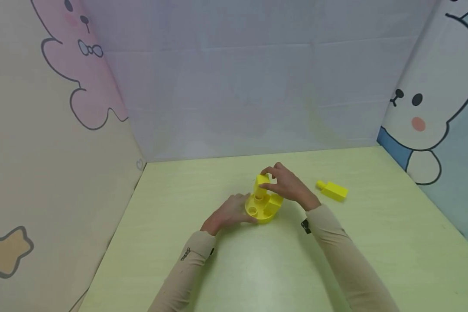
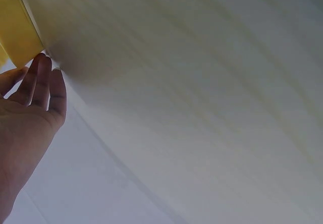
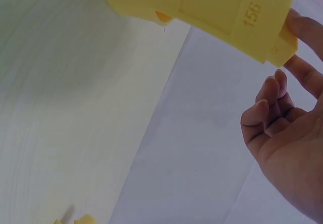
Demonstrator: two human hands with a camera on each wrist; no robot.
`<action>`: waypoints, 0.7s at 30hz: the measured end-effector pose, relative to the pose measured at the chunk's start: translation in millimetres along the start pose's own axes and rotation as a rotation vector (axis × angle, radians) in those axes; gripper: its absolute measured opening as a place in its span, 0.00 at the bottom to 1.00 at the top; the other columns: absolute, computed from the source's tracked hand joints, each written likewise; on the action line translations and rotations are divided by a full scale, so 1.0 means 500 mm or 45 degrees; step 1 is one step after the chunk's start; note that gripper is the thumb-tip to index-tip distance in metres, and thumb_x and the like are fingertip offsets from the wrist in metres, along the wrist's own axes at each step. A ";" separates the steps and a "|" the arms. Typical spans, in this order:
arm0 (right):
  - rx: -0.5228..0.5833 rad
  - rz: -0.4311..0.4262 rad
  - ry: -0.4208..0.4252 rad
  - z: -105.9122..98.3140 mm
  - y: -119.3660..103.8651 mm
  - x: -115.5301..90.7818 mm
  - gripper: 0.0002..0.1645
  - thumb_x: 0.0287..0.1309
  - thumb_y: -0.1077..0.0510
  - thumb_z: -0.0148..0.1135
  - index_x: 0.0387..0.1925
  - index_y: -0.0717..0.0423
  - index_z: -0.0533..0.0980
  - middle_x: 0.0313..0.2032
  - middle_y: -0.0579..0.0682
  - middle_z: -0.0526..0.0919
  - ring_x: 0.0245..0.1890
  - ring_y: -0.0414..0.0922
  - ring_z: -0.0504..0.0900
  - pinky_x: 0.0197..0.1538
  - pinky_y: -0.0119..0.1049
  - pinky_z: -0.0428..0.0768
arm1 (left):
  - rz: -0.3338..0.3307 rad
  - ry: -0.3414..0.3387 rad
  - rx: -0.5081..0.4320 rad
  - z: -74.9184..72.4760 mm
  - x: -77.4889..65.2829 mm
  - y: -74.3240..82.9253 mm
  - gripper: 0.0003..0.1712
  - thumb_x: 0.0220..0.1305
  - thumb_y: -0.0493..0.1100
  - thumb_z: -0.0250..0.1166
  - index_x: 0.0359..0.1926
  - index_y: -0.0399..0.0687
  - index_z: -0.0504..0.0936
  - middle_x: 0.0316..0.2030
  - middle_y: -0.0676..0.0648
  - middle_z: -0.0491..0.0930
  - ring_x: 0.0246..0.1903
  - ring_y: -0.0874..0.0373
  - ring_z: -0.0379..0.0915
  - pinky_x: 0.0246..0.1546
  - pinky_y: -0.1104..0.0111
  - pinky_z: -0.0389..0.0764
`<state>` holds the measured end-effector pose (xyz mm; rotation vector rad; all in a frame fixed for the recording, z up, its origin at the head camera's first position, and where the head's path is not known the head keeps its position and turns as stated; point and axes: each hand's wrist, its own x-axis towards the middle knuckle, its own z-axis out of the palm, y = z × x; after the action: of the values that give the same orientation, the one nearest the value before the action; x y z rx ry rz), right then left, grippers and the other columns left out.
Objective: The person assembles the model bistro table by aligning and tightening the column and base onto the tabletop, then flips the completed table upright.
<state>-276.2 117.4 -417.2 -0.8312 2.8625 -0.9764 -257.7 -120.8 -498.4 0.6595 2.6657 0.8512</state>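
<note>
Right grip (image 1: 287,183) pinches a yellow block (image 1: 262,180); left grip (image 1: 233,211) holds the round base (image 1: 263,220) below right grip (loose piece (image 1: 334,191) right of both).

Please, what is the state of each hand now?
Left hand: holding the round yellow base.
Right hand: pinching the upright yellow block.
</note>
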 end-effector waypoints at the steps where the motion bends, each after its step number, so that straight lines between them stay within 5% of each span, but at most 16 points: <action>1: -0.004 -0.005 -0.004 0.002 0.000 0.001 0.23 0.67 0.51 0.70 0.58 0.58 0.79 0.42 0.55 0.72 0.45 0.55 0.75 0.42 0.46 0.76 | 0.004 0.003 -0.002 0.000 0.000 0.000 0.56 0.57 0.63 0.76 0.77 0.42 0.64 0.59 0.43 0.77 0.55 0.50 0.70 0.57 0.53 0.72; 14: -0.118 0.018 -0.022 0.015 0.009 -0.005 0.28 0.69 0.50 0.67 0.62 0.62 0.76 0.43 0.60 0.75 0.42 0.53 0.74 0.41 0.47 0.76 | 0.071 0.018 0.014 0.002 0.008 -0.003 0.45 0.55 0.62 0.77 0.68 0.48 0.74 0.48 0.49 0.78 0.47 0.54 0.72 0.48 0.58 0.74; 21: -0.253 0.131 0.012 0.015 -0.006 -0.009 0.27 0.65 0.43 0.69 0.48 0.64 0.77 0.40 0.57 0.75 0.39 0.53 0.73 0.43 0.50 0.78 | 0.040 -0.005 0.030 -0.001 0.007 -0.001 0.51 0.55 0.63 0.77 0.73 0.45 0.70 0.51 0.48 0.78 0.48 0.54 0.72 0.50 0.58 0.75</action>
<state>-269.5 113.5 -422.4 -0.6822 3.0121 -0.6960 -261.2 -119.5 -498.7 0.7096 2.6721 0.8269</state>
